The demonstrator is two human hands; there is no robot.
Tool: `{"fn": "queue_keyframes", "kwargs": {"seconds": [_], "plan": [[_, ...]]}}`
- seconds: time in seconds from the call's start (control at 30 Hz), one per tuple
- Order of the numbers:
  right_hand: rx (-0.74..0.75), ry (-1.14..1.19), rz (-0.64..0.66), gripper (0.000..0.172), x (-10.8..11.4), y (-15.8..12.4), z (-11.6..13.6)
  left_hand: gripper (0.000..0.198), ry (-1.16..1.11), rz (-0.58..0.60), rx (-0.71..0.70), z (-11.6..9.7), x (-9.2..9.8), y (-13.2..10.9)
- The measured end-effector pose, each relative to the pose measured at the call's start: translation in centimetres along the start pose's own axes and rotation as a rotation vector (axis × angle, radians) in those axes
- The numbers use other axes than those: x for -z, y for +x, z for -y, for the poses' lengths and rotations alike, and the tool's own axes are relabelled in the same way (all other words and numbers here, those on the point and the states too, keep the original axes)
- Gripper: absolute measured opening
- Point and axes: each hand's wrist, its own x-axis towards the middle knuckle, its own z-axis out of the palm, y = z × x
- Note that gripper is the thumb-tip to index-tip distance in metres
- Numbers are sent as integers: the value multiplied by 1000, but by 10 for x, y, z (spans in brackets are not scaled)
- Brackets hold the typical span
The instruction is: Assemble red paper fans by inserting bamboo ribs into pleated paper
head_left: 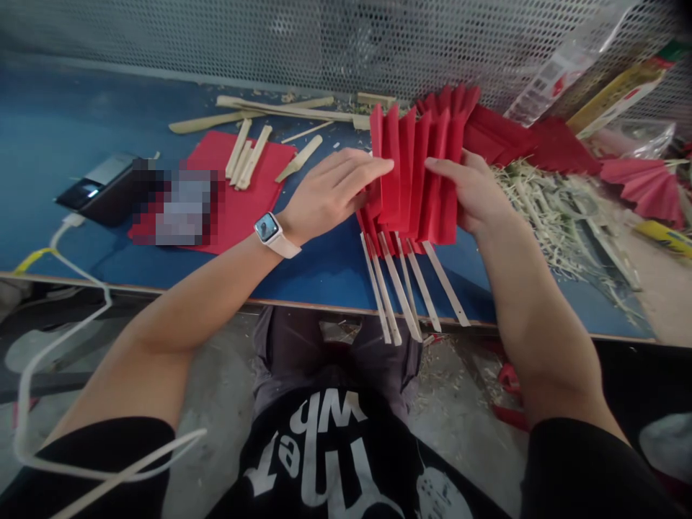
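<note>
Between my two hands is a pleated sheet of red paper [414,173], its folds running up and down. My left hand [338,187] grips its left edge, thumb in front and the other fingers partly behind. On the right edge, my right hand [473,187] pinches the paper the same way, its fingertips hidden behind the folds. Below the sheet, several thin pale bamboo strips [400,288] fan out past the table's front edge. Their upper ends go under more folded red paper [373,231].
Red sheets [232,213] carry short bamboo pieces [249,158] at left, near a dark device [105,191] with a white cable [81,270]. Bamboo shavings [551,209], a plastic bottle [562,72] and a pink pleated paper [646,187] lie right. A perforated metal panel [216,43] stands behind.
</note>
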Motion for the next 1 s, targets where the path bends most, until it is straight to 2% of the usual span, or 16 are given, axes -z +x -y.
{"fn": "queue_keyframes", "kwargs": {"seconds": [0.13, 0.3, 0.43, 0.5, 0.6, 0.7, 0.9, 1.0], "plan": [[-58, -8, -3, 63, 2, 9, -14, 45, -84, 170, 48, 9, 1, -6], [-49, -152, 0, 54, 5, 17, -27, 36, -137, 276, -19, 11, 11, 0], [0, -188, -28, 51, 5, 20, -28, 33, -102, 330, -84, 12, 20, 4], [-4, -179, -42, 59, 7, 23, -30, 31, -85, 347, -113, 14, 21, 4], [-49, -128, 53, 75, 11, 27, -36, 28, -79, 362, -175, 16, 18, 1], [-34, -143, 53, 80, 15, 30, -40, 23, -73, 386, -181, 16, 15, -1], [15, -256, -114, 70, 13, 37, -37, 25, -110, 418, -96, 14, 15, -1], [17, -274, -80, 63, 14, 37, -37, 29, -144, 463, -69, 8, 18, 2]]}}
